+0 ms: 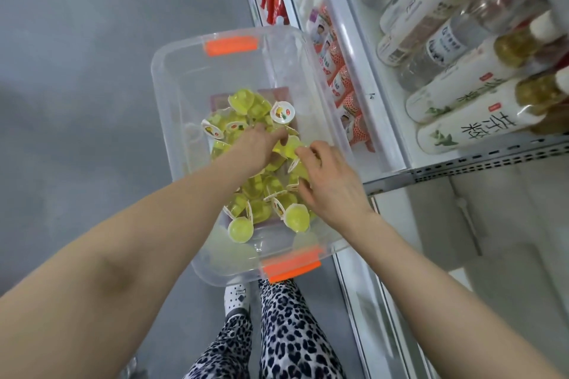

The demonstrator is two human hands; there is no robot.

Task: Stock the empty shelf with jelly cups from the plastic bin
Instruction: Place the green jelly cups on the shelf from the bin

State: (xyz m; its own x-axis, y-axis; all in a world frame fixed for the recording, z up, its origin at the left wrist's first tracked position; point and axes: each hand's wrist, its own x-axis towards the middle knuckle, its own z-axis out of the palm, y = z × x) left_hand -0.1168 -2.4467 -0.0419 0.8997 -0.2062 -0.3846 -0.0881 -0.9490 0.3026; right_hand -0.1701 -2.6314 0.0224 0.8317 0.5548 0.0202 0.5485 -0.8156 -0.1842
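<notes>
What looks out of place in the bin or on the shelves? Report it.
Nothing looks spilled or damaged. The jelly cups lie jumbled in the plastic bin, some lid-up, some tipped on their sides, as loose stock would. The shelf bottles sit in orderly rows.

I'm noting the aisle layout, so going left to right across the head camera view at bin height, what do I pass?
grey floor → plastic bin → jelly cups → orange-patterned packets on the lower shelf → white bottles
</notes>
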